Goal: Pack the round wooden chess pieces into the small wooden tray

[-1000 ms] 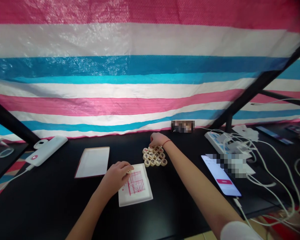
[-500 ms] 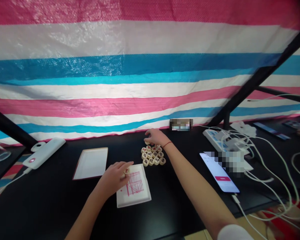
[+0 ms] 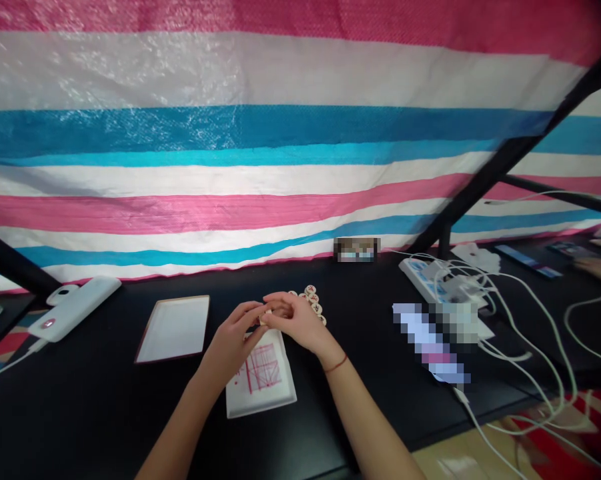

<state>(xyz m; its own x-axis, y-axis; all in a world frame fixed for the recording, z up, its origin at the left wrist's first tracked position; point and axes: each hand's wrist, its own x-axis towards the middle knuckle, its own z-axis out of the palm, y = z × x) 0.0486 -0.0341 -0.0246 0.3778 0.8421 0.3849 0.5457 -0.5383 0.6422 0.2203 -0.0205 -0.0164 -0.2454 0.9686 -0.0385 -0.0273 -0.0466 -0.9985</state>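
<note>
My left hand (image 3: 233, 341) and my right hand (image 3: 296, 319) meet fingertip to fingertip above the far edge of a small white board (image 3: 261, 377) printed with a red grid. A round wooden chess piece (image 3: 263, 319) is pinched between the fingers of both hands. Behind my right hand lies a cluster of wooden chess pieces (image 3: 313, 299) with red and black marks, mostly hidden by the hand. A red string circles my right wrist.
A white rectangular lid (image 3: 173, 328) lies left of the board on the black table (image 3: 105, 400). Further left is a white power bank (image 3: 75, 307). At the right are a phone (image 3: 430, 347), a power strip (image 3: 425, 277) and tangled white cables (image 3: 520, 320). Another person's hand (image 3: 597, 268) shows far right.
My right hand drew back from the piece cluster with a piece and came to my left hand. My left hand lifted off the board's corner to meet it.
</note>
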